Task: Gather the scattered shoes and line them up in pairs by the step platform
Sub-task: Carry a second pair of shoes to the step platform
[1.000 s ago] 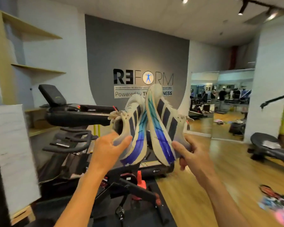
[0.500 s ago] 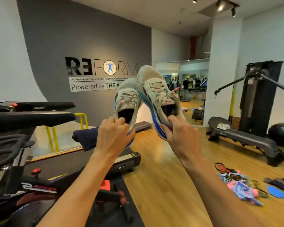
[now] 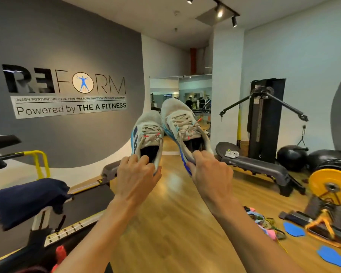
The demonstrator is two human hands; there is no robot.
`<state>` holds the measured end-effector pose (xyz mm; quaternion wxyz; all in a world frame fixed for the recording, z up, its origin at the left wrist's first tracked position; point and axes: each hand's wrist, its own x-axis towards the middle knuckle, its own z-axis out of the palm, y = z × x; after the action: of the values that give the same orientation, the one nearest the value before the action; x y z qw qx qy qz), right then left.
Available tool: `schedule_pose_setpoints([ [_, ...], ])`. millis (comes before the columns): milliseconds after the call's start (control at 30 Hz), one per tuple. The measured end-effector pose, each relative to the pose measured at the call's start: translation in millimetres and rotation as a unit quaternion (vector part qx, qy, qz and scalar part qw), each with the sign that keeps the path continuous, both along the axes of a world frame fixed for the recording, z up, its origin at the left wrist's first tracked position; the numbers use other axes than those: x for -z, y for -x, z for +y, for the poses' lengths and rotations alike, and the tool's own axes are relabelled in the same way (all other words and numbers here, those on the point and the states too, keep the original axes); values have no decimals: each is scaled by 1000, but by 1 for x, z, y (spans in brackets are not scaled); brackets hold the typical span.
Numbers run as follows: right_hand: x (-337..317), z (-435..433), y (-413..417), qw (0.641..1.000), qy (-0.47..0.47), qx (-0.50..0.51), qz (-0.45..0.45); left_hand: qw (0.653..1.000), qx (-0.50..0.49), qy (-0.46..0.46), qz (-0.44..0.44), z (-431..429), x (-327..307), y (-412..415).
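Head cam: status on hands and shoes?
Left hand grips left sneaker at collar; right hand grips right sneaker. Both aloft, toes away. Bands litter floor at right.

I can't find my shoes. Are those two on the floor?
No, held up: left hand grips left shoe, right hand grips right shoe.

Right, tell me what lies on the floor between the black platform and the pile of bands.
Nothing: in the head view, only bare wood floor runs between the black platform and the bands.
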<state>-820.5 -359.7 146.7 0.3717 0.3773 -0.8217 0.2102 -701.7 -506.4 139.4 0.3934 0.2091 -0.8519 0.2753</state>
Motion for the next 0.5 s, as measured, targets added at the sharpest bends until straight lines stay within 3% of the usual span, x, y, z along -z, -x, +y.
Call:
schedule_pose_setpoints([
  [200, -5, -74, 132, 998, -46, 37, -14, 997, 52, -37, 34, -79, -12, 138],
  [500, 10, -165, 313, 998, -13, 48, -47, 991, 95, -72, 53, -168, -4, 332],
])
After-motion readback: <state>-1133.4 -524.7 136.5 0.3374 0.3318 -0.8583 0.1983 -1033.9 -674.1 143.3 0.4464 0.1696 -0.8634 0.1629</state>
